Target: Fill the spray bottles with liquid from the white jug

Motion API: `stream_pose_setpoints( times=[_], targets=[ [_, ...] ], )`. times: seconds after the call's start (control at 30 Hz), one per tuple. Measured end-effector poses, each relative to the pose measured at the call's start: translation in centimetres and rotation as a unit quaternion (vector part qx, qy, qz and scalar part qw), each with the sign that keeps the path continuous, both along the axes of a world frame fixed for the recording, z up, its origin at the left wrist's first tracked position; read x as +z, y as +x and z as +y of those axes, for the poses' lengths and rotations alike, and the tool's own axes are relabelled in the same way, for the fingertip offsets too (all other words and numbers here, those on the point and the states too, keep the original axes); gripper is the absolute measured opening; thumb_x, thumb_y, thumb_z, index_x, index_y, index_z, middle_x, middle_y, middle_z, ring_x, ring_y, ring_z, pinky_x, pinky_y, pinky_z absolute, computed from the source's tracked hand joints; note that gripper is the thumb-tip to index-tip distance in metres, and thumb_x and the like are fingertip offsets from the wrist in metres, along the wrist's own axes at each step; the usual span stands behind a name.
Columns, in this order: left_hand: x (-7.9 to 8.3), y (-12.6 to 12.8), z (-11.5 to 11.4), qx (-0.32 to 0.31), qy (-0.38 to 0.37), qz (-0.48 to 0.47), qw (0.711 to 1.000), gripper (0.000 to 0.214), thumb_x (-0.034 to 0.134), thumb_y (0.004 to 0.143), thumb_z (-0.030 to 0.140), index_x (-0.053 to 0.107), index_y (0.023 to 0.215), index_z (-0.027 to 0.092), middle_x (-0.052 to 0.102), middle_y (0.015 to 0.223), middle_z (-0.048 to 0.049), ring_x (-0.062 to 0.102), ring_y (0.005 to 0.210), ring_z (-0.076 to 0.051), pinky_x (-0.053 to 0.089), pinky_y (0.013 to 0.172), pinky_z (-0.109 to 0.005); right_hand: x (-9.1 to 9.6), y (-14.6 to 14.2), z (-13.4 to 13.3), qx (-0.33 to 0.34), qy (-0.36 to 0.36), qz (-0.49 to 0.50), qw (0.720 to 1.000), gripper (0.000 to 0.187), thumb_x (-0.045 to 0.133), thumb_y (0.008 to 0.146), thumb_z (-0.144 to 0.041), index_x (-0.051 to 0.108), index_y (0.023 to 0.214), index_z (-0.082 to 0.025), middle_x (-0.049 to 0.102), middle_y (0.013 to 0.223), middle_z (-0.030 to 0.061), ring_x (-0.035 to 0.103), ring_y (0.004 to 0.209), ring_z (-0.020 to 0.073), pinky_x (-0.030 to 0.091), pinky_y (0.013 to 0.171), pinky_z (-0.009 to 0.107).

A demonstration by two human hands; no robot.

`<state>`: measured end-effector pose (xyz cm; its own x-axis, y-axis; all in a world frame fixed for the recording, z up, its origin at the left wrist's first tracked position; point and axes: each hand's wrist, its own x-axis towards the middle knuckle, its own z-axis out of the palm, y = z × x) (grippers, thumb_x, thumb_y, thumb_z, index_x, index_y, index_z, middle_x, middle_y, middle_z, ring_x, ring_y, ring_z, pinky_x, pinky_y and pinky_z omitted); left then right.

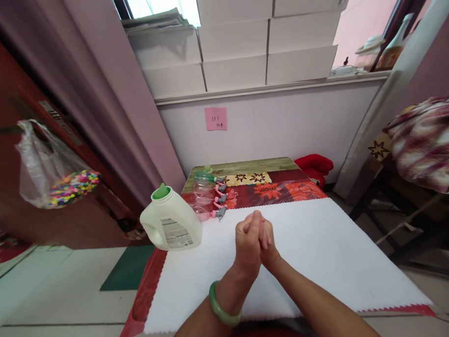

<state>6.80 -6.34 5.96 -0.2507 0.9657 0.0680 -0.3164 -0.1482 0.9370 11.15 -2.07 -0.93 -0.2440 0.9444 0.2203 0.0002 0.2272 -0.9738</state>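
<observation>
My left hand (247, 244), with a green bangle (222, 306) on its wrist, is clasped with my right hand (270, 245) above the white cloth (323, 253). The fingers of both are folded together, and no object shows between them. To the left stands a large cream jug (175, 222) with a handle and a green spout, upright near the table's left edge. Behind it several clear spray bottles (202, 191) lie on their sides, their pink and grey trigger heads (220, 213) pointing right. Neither hand touches the jug or the bottles.
The table's red patterned cover (269, 191) shows beyond the white cloth. A pink note (216, 119) is stuck on the wall below white boxes (234, 38). At left, a plastic bag (44, 170) of colourful bits hangs from the door handle. Plaid fabric (426, 142) lies at right.
</observation>
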Motion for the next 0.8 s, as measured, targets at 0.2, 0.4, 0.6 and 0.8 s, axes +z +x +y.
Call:
stream_pose_setpoints(
  times=[0.2, 0.4, 0.6, 0.8],
  targets=[
    [-0.7, -3.4, 2.5, -0.012, -0.124, -0.158, 0.980, 0.057, 0.060, 0.090, 0.064, 0.037, 0.057, 0.023, 0.031, 0.044, 0.0084, 0.035, 0.035, -0.008, 0.042, 0.048, -0.026, -1.1, 2.4, 1.5, 0.007, 0.159, -0.100, 0.982, 0.029, 0.063, 0.086, -0.048, 0.063, 0.069, -0.024, 0.060, 0.056, -0.0012, 0.052, 0.052, 0.0147, 0.042, 0.060, 0.028],
    [-1.7, -4.9, 2.7, 0.102, -0.083, -0.105, 0.986, 0.021, 0.068, 0.089, 0.038, 0.057, 0.085, 0.021, 0.062, 0.079, 0.0012, 0.059, 0.063, -0.012, 0.055, 0.083, -0.037, 0.5, 4.4, 2.4, -0.043, 0.120, -0.108, 0.986, 0.033, 0.059, 0.094, -0.055, 0.069, 0.090, -0.024, 0.068, 0.068, 0.0015, 0.061, 0.061, 0.0185, 0.046, 0.066, 0.030],
    [-3.0, -2.0, 0.9, 0.039, 0.126, 0.270, 0.954, 0.048, 0.061, 0.094, 0.046, 0.063, 0.138, 0.027, 0.052, 0.156, -0.0079, 0.034, 0.153, -0.032, 0.007, 0.129, -0.051, 2.5, 1.7, 0.4, 0.069, -0.186, 0.185, 0.962, 0.074, 0.034, 0.093, -0.080, 0.058, 0.138, -0.026, 0.074, 0.122, 0.0120, 0.071, 0.113, 0.0315, 0.055, 0.095, 0.049],
    [-2.9, 1.8, -3.3, -0.072, 0.149, 0.330, 0.930, 0.075, 0.049, 0.099, 0.048, 0.021, 0.165, 0.026, 0.019, 0.172, -0.0064, 0.011, 0.159, -0.032, 0.010, 0.129, -0.054, 4.9, 2.7, 3.1, 0.020, -0.231, 0.312, 0.921, 0.086, 0.024, 0.092, -0.084, 0.043, 0.153, -0.027, 0.058, 0.150, 0.0156, 0.061, 0.132, 0.0340, 0.052, 0.105, 0.055]
  ],
)
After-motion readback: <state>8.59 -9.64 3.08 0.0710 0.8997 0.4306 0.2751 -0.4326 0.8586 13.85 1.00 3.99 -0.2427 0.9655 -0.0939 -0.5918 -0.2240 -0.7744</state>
